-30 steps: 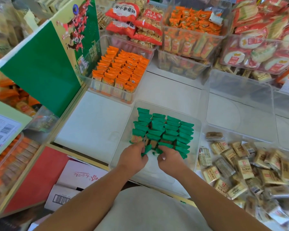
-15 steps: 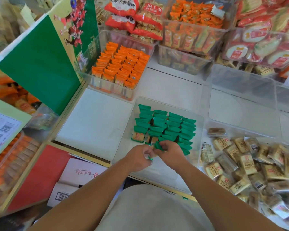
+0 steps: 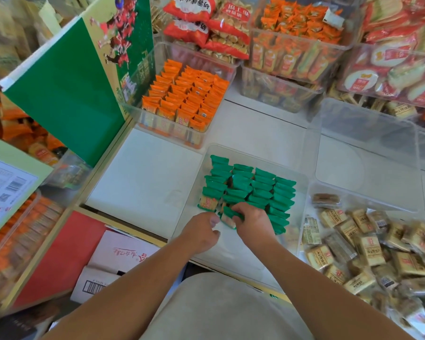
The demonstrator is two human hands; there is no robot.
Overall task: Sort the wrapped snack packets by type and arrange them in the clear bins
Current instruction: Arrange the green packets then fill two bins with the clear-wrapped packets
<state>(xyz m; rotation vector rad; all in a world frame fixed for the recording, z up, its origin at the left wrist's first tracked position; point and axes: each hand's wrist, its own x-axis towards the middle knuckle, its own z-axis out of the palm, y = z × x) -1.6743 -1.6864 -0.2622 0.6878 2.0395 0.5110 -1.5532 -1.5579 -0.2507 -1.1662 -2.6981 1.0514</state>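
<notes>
Green wrapped packets (image 3: pixel 253 186) stand in tidy rows inside a clear bin (image 3: pixel 233 251) in front of me. My right hand (image 3: pixel 252 223) grips one green packet (image 3: pixel 228 217) at the near end of the rows. My left hand (image 3: pixel 200 233) sits just left of it with its fingers curled and nothing visible in them. A second clear bin (image 3: pixel 145 119) further back holds orange packets (image 3: pixel 187 94) in rows. At the right, a clear bin (image 3: pixel 314 187) holds a loose heap of beige packets (image 3: pixel 368 246).
A green carton (image 3: pixel 69 94) stands at the left of the white shelf (image 3: pixel 142 177). An empty clear bin (image 3: pixel 368 133) sits at the right rear. More bins and red snack bags (image 3: pixel 206 25) fill the back. A white box (image 3: pixel 118 263) lies below the shelf edge.
Both hands pulled back from the row ends and met over one green packet. Now the right hand carries it toward the rows while the left hand has let go and drawn aside.
</notes>
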